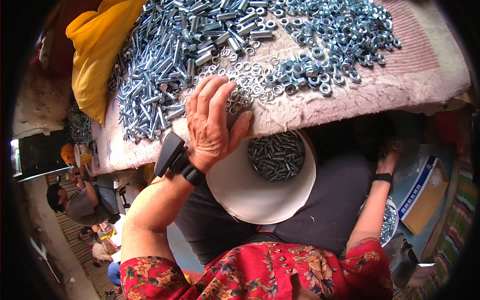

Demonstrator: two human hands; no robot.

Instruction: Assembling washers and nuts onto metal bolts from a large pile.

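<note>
My left hand (212, 120) lies at the table's near edge, fingers stretched out and thumb apart, with nothing seen in it. Its fingertips touch or hover just over a patch of small metal ring washers (255, 75); which, I cannot tell. Left of it spreads a heap of slim metal pins (155, 85), with wider metal sleeves (210, 30) behind. Hex nuts (325, 65) are piled to the right. My right hand (388, 159) hangs low beside my right knee, its fingers lost in shadow. Between my legs stands a white bucket (235, 192) holding dark short metal pieces (276, 156).
A yellow cloth (92, 55) lies at the table's left. On the right are an open cardboard box (425, 195) and a container of shiny metal parts (388, 224). Other people (82, 200) sit on the floor at far left, near a striped mat (92, 267).
</note>
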